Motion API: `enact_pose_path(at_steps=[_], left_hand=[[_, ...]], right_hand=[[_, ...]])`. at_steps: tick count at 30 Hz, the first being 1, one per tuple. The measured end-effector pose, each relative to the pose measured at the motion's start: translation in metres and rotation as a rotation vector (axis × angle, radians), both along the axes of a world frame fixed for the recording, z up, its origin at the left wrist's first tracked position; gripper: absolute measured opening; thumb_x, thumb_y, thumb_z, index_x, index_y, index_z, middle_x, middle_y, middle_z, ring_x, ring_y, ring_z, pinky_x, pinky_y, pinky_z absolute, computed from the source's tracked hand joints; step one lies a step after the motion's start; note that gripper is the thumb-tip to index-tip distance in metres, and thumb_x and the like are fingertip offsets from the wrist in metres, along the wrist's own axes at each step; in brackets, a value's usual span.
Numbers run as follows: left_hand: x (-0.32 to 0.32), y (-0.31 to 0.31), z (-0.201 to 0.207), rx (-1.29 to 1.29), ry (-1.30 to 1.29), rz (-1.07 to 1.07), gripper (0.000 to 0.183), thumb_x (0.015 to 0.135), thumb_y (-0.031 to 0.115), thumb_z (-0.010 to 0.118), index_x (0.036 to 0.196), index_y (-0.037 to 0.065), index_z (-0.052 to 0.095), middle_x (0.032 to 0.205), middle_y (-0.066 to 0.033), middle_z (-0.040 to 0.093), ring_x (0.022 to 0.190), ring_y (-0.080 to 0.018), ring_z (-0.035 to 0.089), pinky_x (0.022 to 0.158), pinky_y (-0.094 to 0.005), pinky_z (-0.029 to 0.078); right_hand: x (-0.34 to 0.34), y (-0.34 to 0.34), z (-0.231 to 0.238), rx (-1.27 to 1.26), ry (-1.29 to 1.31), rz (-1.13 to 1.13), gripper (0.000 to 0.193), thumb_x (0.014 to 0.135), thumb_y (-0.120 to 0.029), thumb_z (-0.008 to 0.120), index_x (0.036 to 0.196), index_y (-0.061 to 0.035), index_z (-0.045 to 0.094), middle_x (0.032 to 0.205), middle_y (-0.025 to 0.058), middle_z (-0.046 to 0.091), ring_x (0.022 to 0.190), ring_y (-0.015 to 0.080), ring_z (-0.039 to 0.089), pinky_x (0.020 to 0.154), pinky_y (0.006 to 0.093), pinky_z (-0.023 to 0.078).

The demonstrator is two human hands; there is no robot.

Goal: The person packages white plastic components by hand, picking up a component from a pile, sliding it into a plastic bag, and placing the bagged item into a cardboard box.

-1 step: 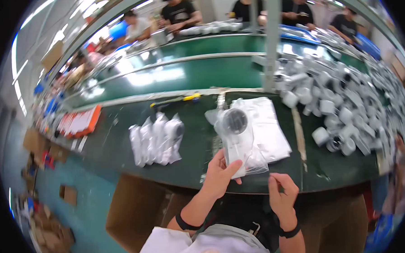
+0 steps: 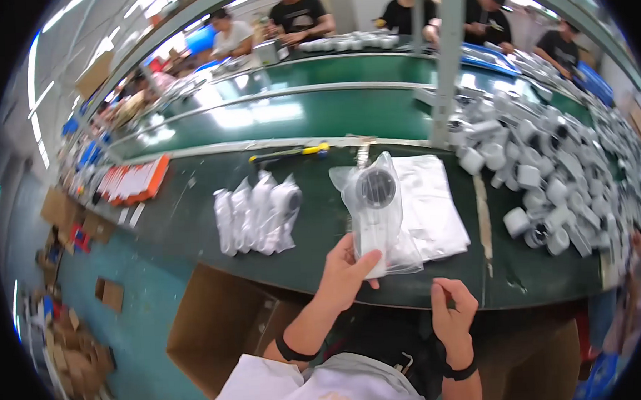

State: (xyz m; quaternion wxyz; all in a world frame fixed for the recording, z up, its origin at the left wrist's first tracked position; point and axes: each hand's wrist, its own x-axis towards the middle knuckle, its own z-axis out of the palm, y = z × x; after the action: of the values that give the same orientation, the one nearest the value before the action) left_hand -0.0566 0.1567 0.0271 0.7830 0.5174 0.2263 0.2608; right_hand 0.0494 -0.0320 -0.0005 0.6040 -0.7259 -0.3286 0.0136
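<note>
My left hand (image 2: 346, 274) is closed round the handle of a white handheld device (image 2: 376, 222) with a round dark-grey face, inside a clear plastic bag. The device is held face up above the bench, beside and partly over a stack of flat white plastic bags (image 2: 435, 206). My right hand (image 2: 454, 308) is apart from it, at the bench's front edge. Its fingers are curled and thumb and forefinger meet; whether anything is between them cannot be made out. To the left lie several similar bagged devices (image 2: 260, 213) in a row.
A heap of loose white and grey device parts (image 2: 548, 168) covers the bench's right side. A yellow-and-black tool (image 2: 290, 153) lies behind, an orange-and-white box (image 2: 135, 181) at far left. A metal post (image 2: 446, 73) stands before the green conveyor (image 2: 331, 114). Open cartons (image 2: 219, 326) sit below; co-workers are opposite.
The whole view has shifted slightly, so the bench and its things appear further right. My left hand still holds the bagged device, and my right hand stays curled at the bench edge.
</note>
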Motion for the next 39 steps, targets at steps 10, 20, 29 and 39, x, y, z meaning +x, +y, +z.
enact_pose_path(at_steps=[10,20,29,39], left_hand=[[-0.191,0.142,0.005,0.745,0.64,1.138,0.039,0.087,0.018,0.071,0.117,-0.005,0.062,0.089,-0.008,0.068,0.059,-0.0107,0.058,0.05,-0.0258,0.048],[-0.205,0.211,-0.061,0.632,0.869,1.162,0.038,0.087,0.015,0.068,0.119,-0.005,0.062,0.097,-0.0185,0.07,0.074,-0.0227,0.069,0.053,-0.0328,0.054],[-0.21,0.217,-0.067,0.888,1.141,1.124,0.039,0.085,0.023,0.068,0.116,0.0,0.064,0.103,-0.0214,0.069,0.095,-0.0379,0.066,0.086,-0.0432,0.05],[-0.182,0.198,-0.037,1.569,0.859,1.132,0.03,0.088,0.021,0.067,0.105,-0.003,0.066,0.119,-0.0199,0.06,0.107,-0.0347,0.058,0.091,-0.0437,0.046]], right_hand=[[0.025,-0.003,-0.048,-0.143,0.18,0.068,0.012,0.091,-0.008,0.065,0.094,0.004,0.067,0.073,0.0008,0.062,0.064,0.0052,0.052,0.058,0.0215,0.042],[0.028,-0.009,-0.051,-0.115,0.176,0.028,0.011,0.091,-0.007,0.065,0.094,0.0037,0.067,0.073,0.0006,0.063,0.065,0.0052,0.054,0.059,0.0207,0.043],[0.023,-0.008,-0.053,-0.094,0.159,0.032,0.011,0.091,-0.007,0.065,0.093,0.0036,0.067,0.073,0.0007,0.063,0.065,0.0052,0.054,0.059,0.0204,0.044],[0.026,-0.012,-0.034,0.02,0.331,0.076,0.011,0.086,-0.006,0.07,0.096,-0.0003,0.069,0.076,0.0047,0.066,0.062,0.0075,0.057,0.056,0.0228,0.047]])
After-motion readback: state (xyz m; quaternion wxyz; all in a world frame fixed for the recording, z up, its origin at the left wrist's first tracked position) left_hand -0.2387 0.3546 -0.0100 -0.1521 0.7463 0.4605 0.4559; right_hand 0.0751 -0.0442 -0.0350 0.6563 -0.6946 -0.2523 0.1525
